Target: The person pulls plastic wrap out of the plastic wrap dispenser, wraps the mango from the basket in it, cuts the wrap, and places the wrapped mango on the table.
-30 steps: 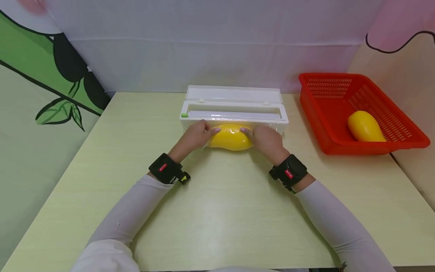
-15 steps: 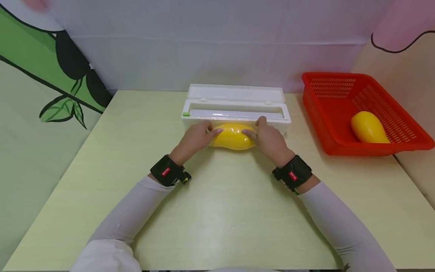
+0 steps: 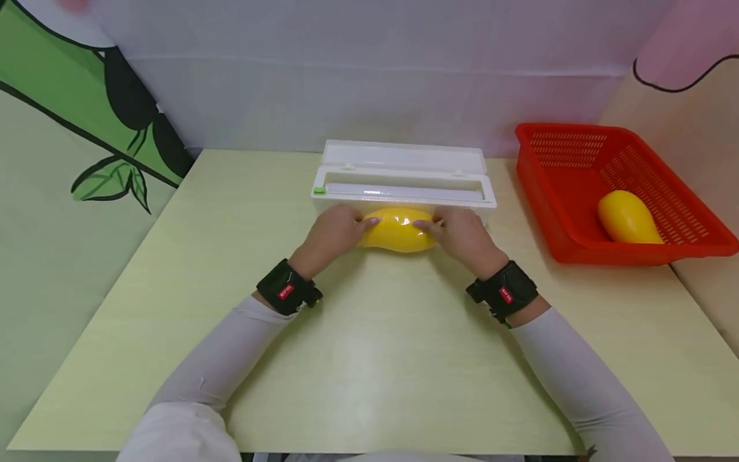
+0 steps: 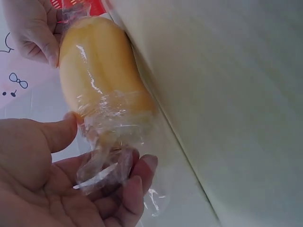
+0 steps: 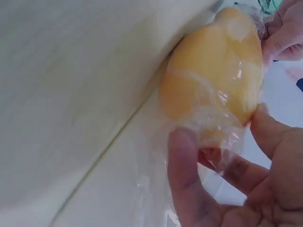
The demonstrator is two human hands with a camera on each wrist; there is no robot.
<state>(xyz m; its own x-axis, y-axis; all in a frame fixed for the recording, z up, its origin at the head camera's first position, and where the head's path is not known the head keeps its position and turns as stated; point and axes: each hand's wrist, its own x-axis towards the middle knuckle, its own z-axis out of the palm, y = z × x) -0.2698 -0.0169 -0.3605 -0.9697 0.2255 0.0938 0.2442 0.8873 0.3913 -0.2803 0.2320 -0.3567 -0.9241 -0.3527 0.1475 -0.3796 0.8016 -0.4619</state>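
Note:
A shiny yellow mango (image 3: 400, 231) lies sideways against the front of the white cling film dispenser (image 3: 404, 186), wrapped in clear film. My left hand (image 3: 333, 234) holds its left end, thumb on top. At the right end, my right hand (image 3: 466, 236) holds it the same way. In the left wrist view, bunched cling film (image 4: 106, 172) gathers at the mango's end, among the curled left fingers. Loose film (image 5: 222, 127) also crinkles near the right fingertips in the right wrist view. The dispenser's lid stands open, and a film roll (image 3: 398, 191) shows inside.
A red plastic basket (image 3: 554, 237) stands at the back right with a second yellow mango (image 3: 629, 217) in it. A pale wooden table (image 3: 358, 359) carries everything. Behind it rises a lilac cloth backdrop (image 3: 369, 96).
The right fingers, raised above the dispenser's front edge half a second ago, have come down beside the mango. Both hands stay at the mango's ends. The head view has shifted slightly.

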